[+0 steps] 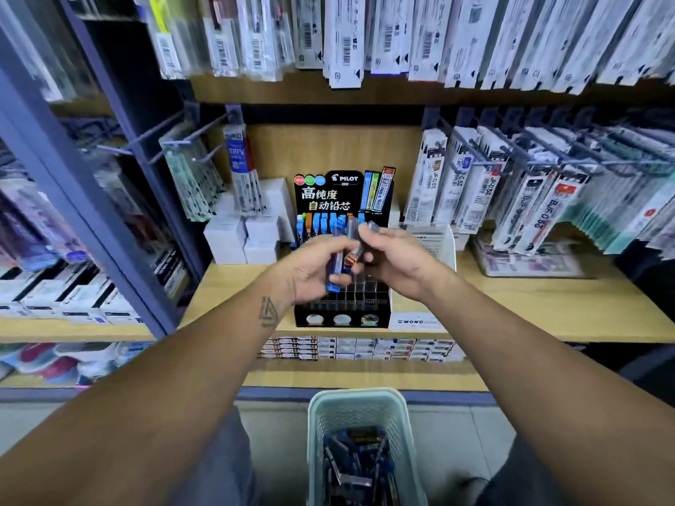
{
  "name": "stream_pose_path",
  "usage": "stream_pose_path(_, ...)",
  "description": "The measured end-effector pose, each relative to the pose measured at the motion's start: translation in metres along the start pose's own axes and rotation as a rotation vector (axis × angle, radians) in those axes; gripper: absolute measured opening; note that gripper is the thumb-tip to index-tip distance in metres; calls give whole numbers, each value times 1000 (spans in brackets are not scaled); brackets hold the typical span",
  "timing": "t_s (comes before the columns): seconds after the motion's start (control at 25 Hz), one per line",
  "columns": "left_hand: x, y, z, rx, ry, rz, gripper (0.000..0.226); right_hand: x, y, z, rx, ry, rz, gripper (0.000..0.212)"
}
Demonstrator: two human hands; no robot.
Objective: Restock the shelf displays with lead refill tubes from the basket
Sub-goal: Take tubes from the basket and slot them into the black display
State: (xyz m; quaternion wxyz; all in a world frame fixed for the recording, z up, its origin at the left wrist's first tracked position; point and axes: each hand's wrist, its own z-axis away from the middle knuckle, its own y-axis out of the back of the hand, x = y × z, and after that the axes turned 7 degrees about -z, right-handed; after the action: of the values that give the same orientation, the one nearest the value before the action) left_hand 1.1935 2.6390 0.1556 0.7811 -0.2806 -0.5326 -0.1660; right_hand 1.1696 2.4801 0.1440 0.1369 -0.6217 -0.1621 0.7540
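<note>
A black Pilot display stand sits on the wooden shelf, with several blue and orange lead refill tubes standing in its back rows. Just above its open slots, my left hand grips a bunch of lead refill tubes with blue and orange caps. My right hand pinches one tube at the top of that bunch. Below, on the floor, a pale green basket holds several more blue tubes.
White boxes stand left of the stand and a white Mono display stands on its right. Hanging refill packs on hooks fill both sides and the row above. A blue shelf post runs at the left.
</note>
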Motion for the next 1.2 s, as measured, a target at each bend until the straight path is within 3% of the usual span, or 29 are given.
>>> stream_pose_path(0.2, -4, 0, -5, 70, -6, 26, 25, -3, 10, -3, 37, 3, 18, 31)
stream_pose_path(0.4, -12, 1, -3, 181, 44, -84, 23, -17, 20, 0, 155, 105, 46, 33)
stream_pose_path(0.48, -14, 0, -3, 210, 40, -133, 20, -24, 22, 3, 223, 129, 173, 33)
stream_pose_path(0.6, -13, -6, -5, 242, 44, -151, 22, -28, 28, 3, 253, 78, 347, 27)
stream_pose_path(0.76, -11, -19, -12, 255, 58, -164, 34, -30, 41, 14, 198, -7, 241, 29)
stream_pose_path(1.0, -12, -27, -27, 263, 58, -225, 51, -29, 83, 17, 561, 197, 516, 23)
stream_pose_path(1.08, -12, -31, -32, 258, 62, -233, 53, -29, 92, 14, 599, 201, 494, 31)
stream_pose_path(1.2, -11, -32, -41, 246, 45, -234, 60, -30, 90, 10, 589, 275, 470, 26)
